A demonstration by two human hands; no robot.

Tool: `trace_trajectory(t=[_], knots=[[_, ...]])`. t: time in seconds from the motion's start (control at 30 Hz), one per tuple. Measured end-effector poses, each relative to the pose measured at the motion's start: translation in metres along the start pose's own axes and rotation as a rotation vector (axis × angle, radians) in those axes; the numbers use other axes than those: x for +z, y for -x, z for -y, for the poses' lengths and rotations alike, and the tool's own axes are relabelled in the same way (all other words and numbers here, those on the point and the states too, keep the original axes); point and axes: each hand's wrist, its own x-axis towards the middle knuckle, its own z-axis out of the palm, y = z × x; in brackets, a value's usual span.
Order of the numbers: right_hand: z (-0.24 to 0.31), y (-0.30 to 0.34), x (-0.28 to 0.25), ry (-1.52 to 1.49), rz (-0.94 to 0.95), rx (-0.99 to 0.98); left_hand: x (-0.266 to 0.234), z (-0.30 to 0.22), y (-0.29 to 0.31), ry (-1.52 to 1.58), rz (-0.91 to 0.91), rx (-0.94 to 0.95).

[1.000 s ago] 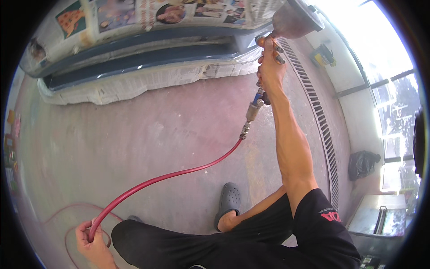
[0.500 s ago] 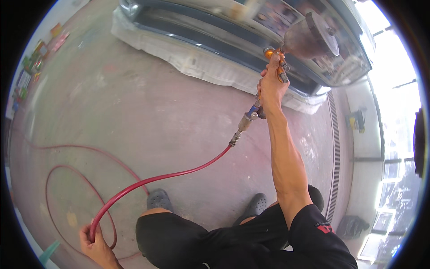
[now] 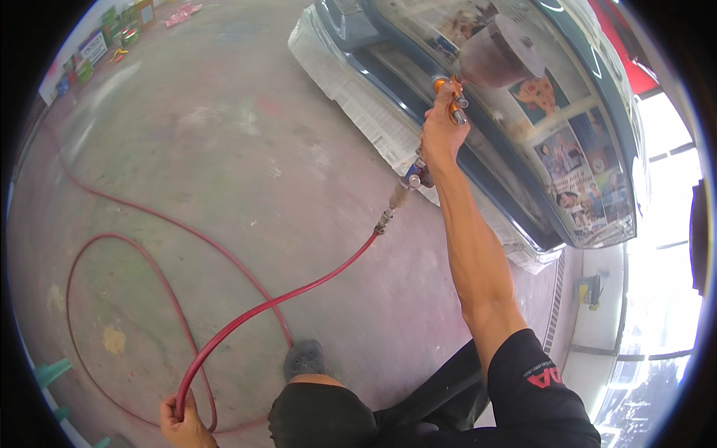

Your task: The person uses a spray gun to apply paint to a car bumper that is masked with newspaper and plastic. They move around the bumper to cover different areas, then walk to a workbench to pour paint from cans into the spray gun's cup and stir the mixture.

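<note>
My right hand is closed round the handle of a spray gun with an orange body and a stained, cloudy cup on top. The gun is up against the view of a dark grey-blue car body, whose inner areas are masked with newspaper; any gap between them is hard to judge. From the gun's lower fittings a red air hose sags down to the left. At lower left, my left hand grips that hose, its fingers wrapped about it.
More of the hose loops over the stained concrete floor at left. Cans and boxes line the far left wall. Masking paper skirts the car's lower edge. A floor grate runs at right, and green objects stand at lower left.
My view has turned, so the car now slants more steeply and shows more newspaper. One of my feet has shifted right in view. Both hands keep their holds on gun and hose.
</note>
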Motion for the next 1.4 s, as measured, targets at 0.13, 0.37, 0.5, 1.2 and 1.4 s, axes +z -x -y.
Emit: trace_trajectory(t=[0.13, 0.37, 0.5, 1.2, 1.4], knots=[[0.022, -0.007, 0.06, 0.071, 0.072, 0.079, -0.002, -0.002, -0.004, -0.048, 0.036, -0.14], [0.015, 0.013, 0.095, -0.307, 0.255, 0.074, 0.002, -0.041, -0.011, -0.177, -0.016, -0.176], [-0.02, 0.048, 0.093, -0.46, 0.075, 0.173, -0.003, -0.072, -0.018, -0.303, -0.127, -0.195], [-0.062, 0.04, 0.158, -0.626, -0.069, 0.382, -0.017, -0.08, -0.018, -0.338, -0.331, 0.007], [-0.075, 0.05, 0.155, -0.818, -0.167, 0.351, -0.006, -0.092, -0.028, -0.426, -0.402, 0.102]])
